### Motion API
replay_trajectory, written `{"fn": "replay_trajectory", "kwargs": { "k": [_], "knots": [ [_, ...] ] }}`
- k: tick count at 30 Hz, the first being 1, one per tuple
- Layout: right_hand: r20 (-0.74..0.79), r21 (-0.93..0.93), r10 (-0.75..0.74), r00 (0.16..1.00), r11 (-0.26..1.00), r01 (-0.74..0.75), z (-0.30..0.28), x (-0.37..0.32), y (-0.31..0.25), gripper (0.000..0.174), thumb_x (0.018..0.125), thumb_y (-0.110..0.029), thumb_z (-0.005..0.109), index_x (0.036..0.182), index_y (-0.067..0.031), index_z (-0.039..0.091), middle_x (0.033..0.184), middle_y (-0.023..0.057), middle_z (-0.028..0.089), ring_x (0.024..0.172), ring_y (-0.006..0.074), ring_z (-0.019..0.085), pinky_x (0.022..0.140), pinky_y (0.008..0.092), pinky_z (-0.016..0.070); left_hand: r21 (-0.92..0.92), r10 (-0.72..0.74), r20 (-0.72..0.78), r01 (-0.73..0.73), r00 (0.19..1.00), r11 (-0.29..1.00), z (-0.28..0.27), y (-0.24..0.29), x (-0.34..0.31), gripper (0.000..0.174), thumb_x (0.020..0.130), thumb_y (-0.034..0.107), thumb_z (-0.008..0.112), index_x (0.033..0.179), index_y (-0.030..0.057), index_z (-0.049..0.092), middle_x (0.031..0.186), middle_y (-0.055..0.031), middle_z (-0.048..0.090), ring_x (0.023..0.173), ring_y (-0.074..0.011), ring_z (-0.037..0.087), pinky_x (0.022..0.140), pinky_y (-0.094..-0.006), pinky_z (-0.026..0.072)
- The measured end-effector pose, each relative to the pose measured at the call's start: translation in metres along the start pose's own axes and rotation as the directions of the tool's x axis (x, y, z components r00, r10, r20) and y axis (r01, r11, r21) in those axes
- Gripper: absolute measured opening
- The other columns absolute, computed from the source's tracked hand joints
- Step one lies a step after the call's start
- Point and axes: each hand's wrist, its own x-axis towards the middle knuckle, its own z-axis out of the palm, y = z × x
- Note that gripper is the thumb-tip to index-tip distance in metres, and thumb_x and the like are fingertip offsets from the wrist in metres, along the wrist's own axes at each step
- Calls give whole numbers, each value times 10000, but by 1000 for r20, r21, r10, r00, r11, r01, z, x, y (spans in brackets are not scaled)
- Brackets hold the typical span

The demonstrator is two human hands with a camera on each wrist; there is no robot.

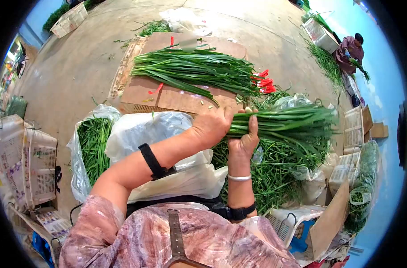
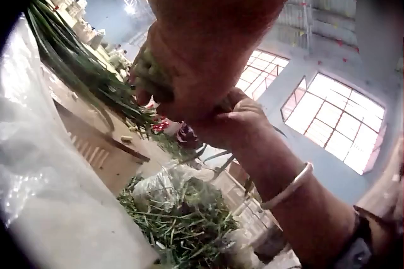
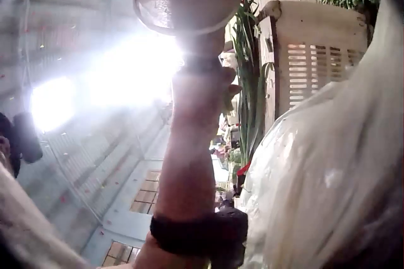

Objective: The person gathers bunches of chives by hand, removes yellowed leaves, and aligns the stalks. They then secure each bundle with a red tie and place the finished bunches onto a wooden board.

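My right hand [image 1: 243, 142] grips a bunch of garlic chives [image 1: 293, 123] near its stem end, thumb upright against the near side. The long flat leaves reach out to the right, slightly blurred. My left hand [image 1: 214, 126] is curled at the stem end, touching the right hand's fingers; pale green stems show within it in the left wrist view. In front, tied bunches of garlic chives [image 1: 194, 69] lie on a cardboard-topped crate [image 1: 167, 103], with red ties [image 1: 265, 85] at their right. In the right wrist view the wrists and forearms hide the held bunch.
Loose green leaves [image 1: 275, 174] fill a plastic-lined container beneath the held bunch. White plastic sheeting [image 1: 145, 129] covers the space before my lap, beside a bag of greens [image 1: 96, 143]. Crates [image 1: 40, 161] stand at left; another person [image 1: 348, 53] works at the far right.
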Motion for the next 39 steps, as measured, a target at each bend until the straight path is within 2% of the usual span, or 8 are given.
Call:
{"fn": "replay_trajectory", "kwargs": {
  "k": [10,12,13,14,17,21,32,39],
  "knots": [
    [-475,-235,184,861,916,-325,-205,-8,-169,485,777,-277,655,1174,-34,516,1139,152,562,968,280,568,778,454,490,174,42,620,-189,784,966,-64,-56,-59,125,691,98,557,798,44,521,682,-81,587,626,-225,624,549,-342,485],
    [-633,-768,-32,774,154,-622,-209,-26,-180,489,768,-226,656,1159,29,513,1120,177,565,969,263,570,762,419,489,227,31,596,-206,802,952,-72,-70,-77,117,688,104,560,785,48,524,672,-72,582,612,-222,618,550,-339,480],
    [-289,-783,-126,949,-540,-310,-193,-31,-178,512,750,-213,660,1135,88,504,1094,217,563,961,273,576,780,389,474,270,20,576,-214,817,939,-76,-71,-87,109,686,109,563,771,52,527,662,-63,577,599,-219,613,550,-336,476],
    [-7,-674,-58,998,-737,-48,-178,-36,-172,535,732,-219,674,1136,87,500,1083,227,562,968,297,571,809,364,460,265,8,592,-205,806,942,-78,-71,-92,109,686,109,563,771,52,527,662,-63,577,599,-219,613,550,-336,476],
    [162,-920,161,974,-331,208,-55,-32,-122,529,713,-211,690,1140,46,514,1106,221,553,1036,321,539,899,387,416,304,69,534,-268,843,914,-79,-76,-83,105,683,131,565,754,61,533,653,-61,575,574,-208,598,540,-332,466],
    [675,-633,521,522,46,773,58,-53,-33,956,548,-243,821,1301,51,311,1265,246,416,1178,346,422,990,382,341,361,99,461,-289,882,887,-86,-70,-80,110,685,149,561,746,63,530,642,-58,569,560,-186,588,535,-318,459],
    [661,-556,624,416,34,831,51,-57,49,855,507,-102,755,1273,-56,377,962,158,570,887,314,561,806,409,435,149,59,415,-132,908,980,-119,-108,-96,163,648,117,573,781,52,503,680,-66,566,626,-223,594,567,-340,449],
    [685,-55,672,281,-337,940,163,27,40,305,669,-20,569,956,-48,468,718,128,549,642,304,601,517,393,492,138,158,-165,-136,973,981,-104,-177,-31,197,678,108,542,860,53,488,667,-64,543,577,-243,578,544,-353,465]
  ]
}}
